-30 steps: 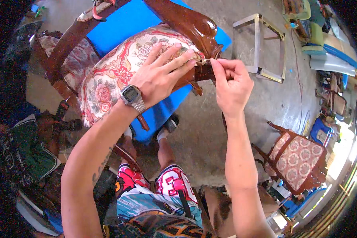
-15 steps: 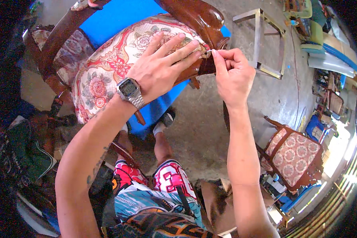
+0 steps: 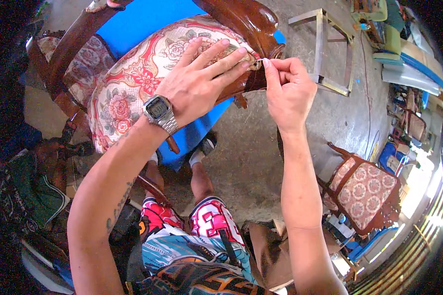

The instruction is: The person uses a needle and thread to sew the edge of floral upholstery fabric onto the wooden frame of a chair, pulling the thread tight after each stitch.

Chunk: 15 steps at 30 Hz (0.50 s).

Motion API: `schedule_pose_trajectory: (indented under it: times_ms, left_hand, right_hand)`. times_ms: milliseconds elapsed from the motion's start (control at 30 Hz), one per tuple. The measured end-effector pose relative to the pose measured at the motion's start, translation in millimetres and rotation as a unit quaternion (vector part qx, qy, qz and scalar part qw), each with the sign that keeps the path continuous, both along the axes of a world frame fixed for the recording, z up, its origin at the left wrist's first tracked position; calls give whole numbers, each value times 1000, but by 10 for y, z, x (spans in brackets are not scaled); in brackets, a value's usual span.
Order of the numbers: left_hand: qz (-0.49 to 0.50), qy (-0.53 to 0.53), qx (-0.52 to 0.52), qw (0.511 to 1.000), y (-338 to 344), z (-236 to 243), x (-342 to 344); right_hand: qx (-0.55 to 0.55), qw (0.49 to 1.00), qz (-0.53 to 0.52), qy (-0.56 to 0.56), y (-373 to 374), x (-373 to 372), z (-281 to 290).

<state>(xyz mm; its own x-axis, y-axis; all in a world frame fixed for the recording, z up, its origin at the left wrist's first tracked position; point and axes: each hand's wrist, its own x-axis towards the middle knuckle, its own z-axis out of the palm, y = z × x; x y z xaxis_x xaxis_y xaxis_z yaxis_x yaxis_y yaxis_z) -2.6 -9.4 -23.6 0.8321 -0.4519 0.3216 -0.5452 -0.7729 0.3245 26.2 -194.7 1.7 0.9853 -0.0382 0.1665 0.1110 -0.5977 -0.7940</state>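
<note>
Red-and-cream fabric (image 3: 114, 109), slanting away rightward, is being pressed by the spread left hand (image 3: 196, 82), a pale bit (image 3: 260, 61) at its right corner being pinched by the nearer right hand (image 3: 291, 97).

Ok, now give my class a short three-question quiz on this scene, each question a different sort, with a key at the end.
1. Multiple choice: what does the left hand lie spread on?
A) the concrete floor
B) the flowered upholstery
C) the patterned shorts

2. True or false: the wristwatch is worn on the right wrist.

3. Short answer: how is the right hand posed near the upholstery's edge?

Key:
1. B.
2. False; it is on the left wrist.
3. Pinching, thumb against fingers; anything held there is too small to identify.
</note>
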Motion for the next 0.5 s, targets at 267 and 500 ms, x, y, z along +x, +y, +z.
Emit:
schedule_pose_trajectory:
  times_ms: [267,500]
  left_hand:
    - [-2,-8,10,1000,-1,-5,-1]
    - [-3,0,10,1000,1,0,2]
  right_hand:
    - [-62,981,85,163,-63,244,254]
    - [-60,968,88,228,-65,324,306]
